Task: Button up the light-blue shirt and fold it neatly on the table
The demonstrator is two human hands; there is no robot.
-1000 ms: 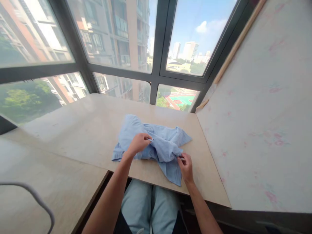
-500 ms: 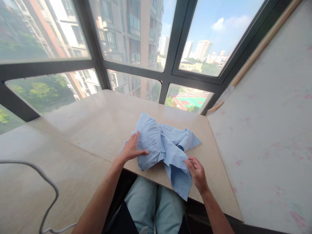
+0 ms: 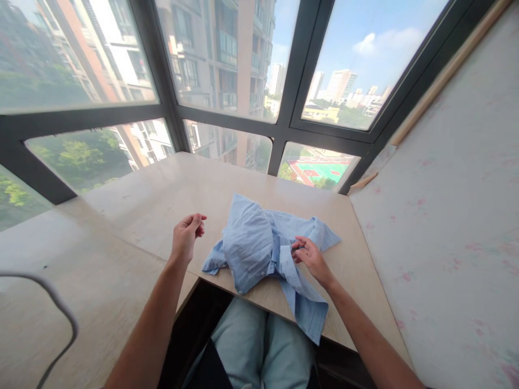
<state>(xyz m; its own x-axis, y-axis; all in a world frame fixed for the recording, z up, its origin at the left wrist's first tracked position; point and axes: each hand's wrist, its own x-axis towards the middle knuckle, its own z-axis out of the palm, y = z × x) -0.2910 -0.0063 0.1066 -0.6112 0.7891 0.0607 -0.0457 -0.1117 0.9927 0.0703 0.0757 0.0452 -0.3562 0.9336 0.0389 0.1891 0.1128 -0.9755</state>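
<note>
Light blue shirt (image 3: 251, 248) is seen crumpled on the wooden table (image 3: 162, 194), at the table's near edge toward its right end, with one flap hung over that edge above the person's light trousers (image 3: 259, 346). Change noted against half a second ago: the left hand (image 3: 186, 235), then laid flat on the bunched cloth, is now lifted off and held in the air over the table's near-middle part, apart from the fabric. Its fingers are curled in loosely, thumb tip against forefinger, and nothing is seen held. The right hand (image 3: 310, 256), then placed at the hanging flap by the table's near edge, is now brought further in over the table top, and a fold at the garment's middle is pinched between thumb and fingers. The mound of cloth is left rounded and puffed where it was pressed. Judged from this, the garment is now controlled by one hand only; its left side is unpinned and free to slide on the table. A grey cable (image 3: 60, 319) is seen at the table's far-left near corner, untouched.
</note>
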